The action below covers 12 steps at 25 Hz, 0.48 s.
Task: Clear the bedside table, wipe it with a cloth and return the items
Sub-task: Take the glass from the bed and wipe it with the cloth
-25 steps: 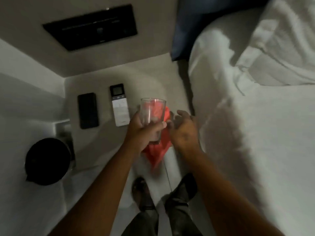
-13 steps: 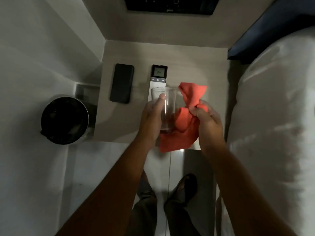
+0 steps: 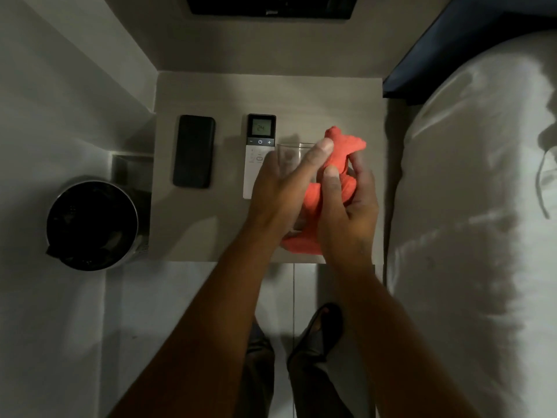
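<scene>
Above the beige bedside table (image 3: 316, 95), my left hand (image 3: 281, 191) grips a clear drinking glass (image 3: 291, 159). My right hand (image 3: 352, 200) holds a bunched orange cloth (image 3: 343, 149) pressed against the glass, thumb on the fabric. The cloth's lower end (image 3: 301, 245) hangs below both hands. A black phone (image 3: 194, 150) lies flat on the table's left part. Beside it lies a white remote (image 3: 259, 140) with a lit display; my left hand hides its lower right part.
A black round bin (image 3: 90, 224) stands on the floor left of the table. The white bed (image 3: 482, 206) borders the table's right side, with a dark headboard (image 3: 452, 40) behind. A black wall panel (image 3: 271, 4) sits above the table. My feet (image 3: 316, 327) are on the tiled floor.
My hands have come together, and the right hand has pushed the cloth up against the glass. Earlier the right hand lifted the cloth off the table.
</scene>
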### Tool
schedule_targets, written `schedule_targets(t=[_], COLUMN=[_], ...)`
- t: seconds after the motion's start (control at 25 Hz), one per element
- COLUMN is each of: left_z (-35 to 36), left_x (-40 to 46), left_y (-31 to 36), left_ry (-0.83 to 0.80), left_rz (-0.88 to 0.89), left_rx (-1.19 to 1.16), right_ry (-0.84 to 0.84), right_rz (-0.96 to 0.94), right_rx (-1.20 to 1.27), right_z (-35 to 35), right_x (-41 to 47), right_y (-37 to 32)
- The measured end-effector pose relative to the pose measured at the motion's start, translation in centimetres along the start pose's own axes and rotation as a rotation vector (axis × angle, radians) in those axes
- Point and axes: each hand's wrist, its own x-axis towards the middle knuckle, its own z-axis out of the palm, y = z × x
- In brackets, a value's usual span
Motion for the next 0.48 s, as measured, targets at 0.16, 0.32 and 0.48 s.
schedule_targets(t=[0.16, 0.32, 0.48], left_z=[0.0, 0.9, 2.0], left_x=[0.9, 0.8, 0.1], left_y=[-0.1, -0.9, -1.1], left_ry=[-0.087, 0.041, 0.096], left_rz=[-0.151, -0.154, 0.095], left_rx=[-0.152, -0.169, -0.19], right_ry=[0.022, -0.075, -0.076], right_rz=[0.148, 0.165, 0.399], right_rx=[0.149, 0.166, 0.28], right_z=[-0.7, -1.2, -1.3], right_x=[1.3, 1.3, 3.2], right_y=[0.5, 1.3, 0.5])
